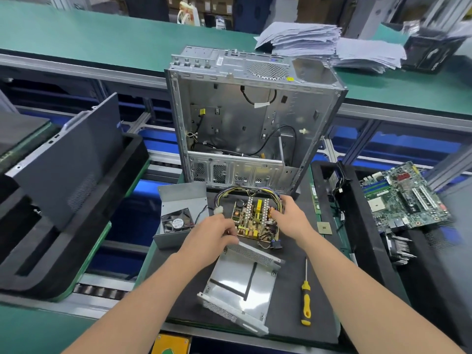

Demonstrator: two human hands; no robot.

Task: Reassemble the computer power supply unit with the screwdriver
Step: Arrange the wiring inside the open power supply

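- The only camera sits on the person's head, above the near edge of the black mat (324,277), and looks forward and steeply down.
- Both forearms enter from the bottom edge. The left hand (217,231) and the right hand (288,215) meet at the circuit board (255,218), slightly below the middle, so the view is close to the work.
- The screwdriver (305,300) lies low and right of centre, near the camera.
- The computer case (250,118) stands beyond the board, in the upper middle.
- The wide lens bends the green bench (76,34) towards the sides.
- The far top strip is blurred; it seems to show shelves.
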